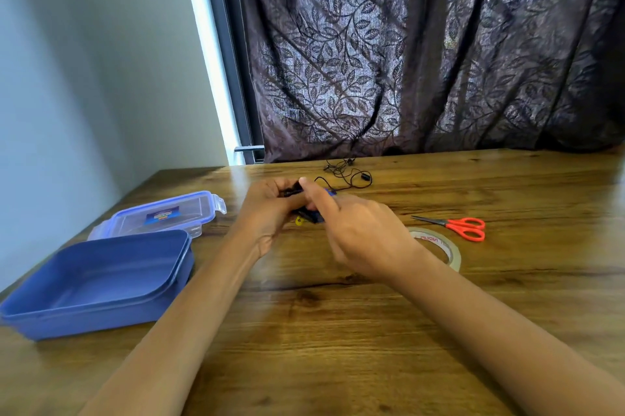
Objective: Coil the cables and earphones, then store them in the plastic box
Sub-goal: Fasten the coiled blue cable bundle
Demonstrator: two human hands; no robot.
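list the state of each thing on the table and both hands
box: open, nothing inside
lid: off, lying flat behind the box
cable: bunched, held in both hands
earphones: loose and uncoiled on the table
scissors: shut, lying flat
tape: flat, partly hidden by the right wrist
left hand: gripping the cable
right hand: pinching the cable

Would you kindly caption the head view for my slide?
Both hands coil a cable beside an open blue box.

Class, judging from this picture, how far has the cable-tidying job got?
Done: the plastic box is open, lid beside it, nothing stored inside. In hand: both hands, left and right, work a dark cable bundle. Left: the loose black earphones behind.
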